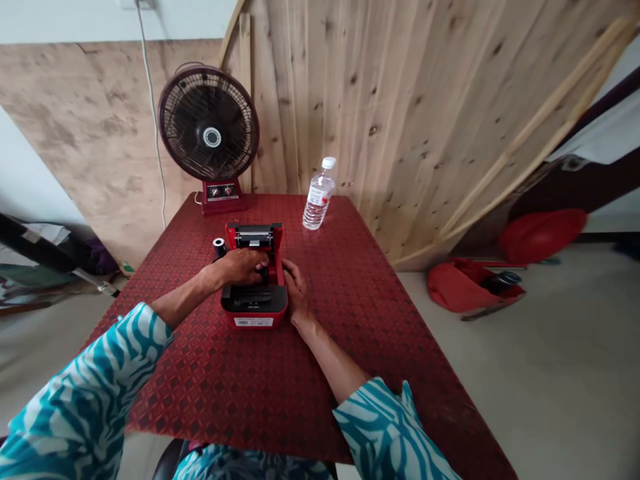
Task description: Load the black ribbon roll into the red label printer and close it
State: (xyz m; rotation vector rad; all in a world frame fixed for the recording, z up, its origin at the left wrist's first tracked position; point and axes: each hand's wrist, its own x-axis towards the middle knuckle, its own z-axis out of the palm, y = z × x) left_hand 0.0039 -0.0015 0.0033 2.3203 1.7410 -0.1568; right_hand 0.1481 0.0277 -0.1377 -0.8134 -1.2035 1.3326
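Observation:
A red and black label printer (254, 317) sits on the table with its lid (255, 233) raised. My left hand (243, 267) reaches across into the printer's bay from the left, fingers curled down. Whatever those fingers hold is hidden; a dark part shows just below them. Against the printer's right side lies my right hand (296, 290), fingers extended along the red casing and gripping nothing. Just left of the lid stands a small black roll (219, 248) with a white end, partly behind my left hand.
A dark red fan (210, 133) stands at the table's back left. A clear water bottle (319, 197) with a white cap stands at the back right. The table (350, 360) has a red patterned cover. On the floor to the right lies a red bag (453, 287).

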